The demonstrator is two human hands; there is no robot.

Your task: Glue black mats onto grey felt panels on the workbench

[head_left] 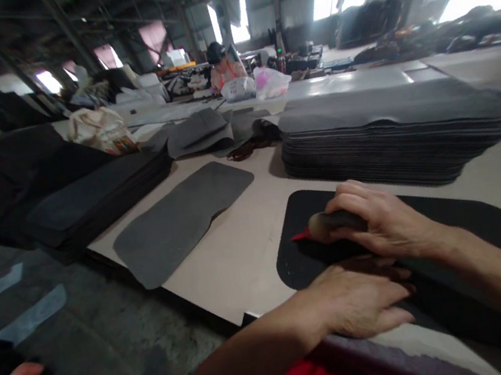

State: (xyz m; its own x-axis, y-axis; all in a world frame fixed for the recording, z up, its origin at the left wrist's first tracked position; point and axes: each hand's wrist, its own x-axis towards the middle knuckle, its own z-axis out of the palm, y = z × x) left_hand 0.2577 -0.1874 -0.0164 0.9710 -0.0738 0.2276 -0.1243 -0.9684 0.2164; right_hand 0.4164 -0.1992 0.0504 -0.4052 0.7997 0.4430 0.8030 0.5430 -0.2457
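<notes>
My right hand [381, 216] wraps round a rounded brown, bottle-like tool [320, 227] with a pointed red tip. That tip is over the left part of a black sheet [458, 209] with rounded corners, which lies flat on the table. Whether it touches the sheet, I cannot tell. My left hand [362, 297] rests palm down at the sheet's near edge, just below my right hand, fingers stretched out to the right. Left of the black sheet lies a single grey sheet [188, 218] with rounded corners, its near-left end reaching the table edge.
Behind my hands stands a tall stack of dark sheets [391, 137]. Another stack [97, 195] sits at the left table edge. Grey offcuts [199, 130], a cloth bag [99, 129] and plastic bags [271, 82] lie farther back. A person [227, 72] is at the far tables.
</notes>
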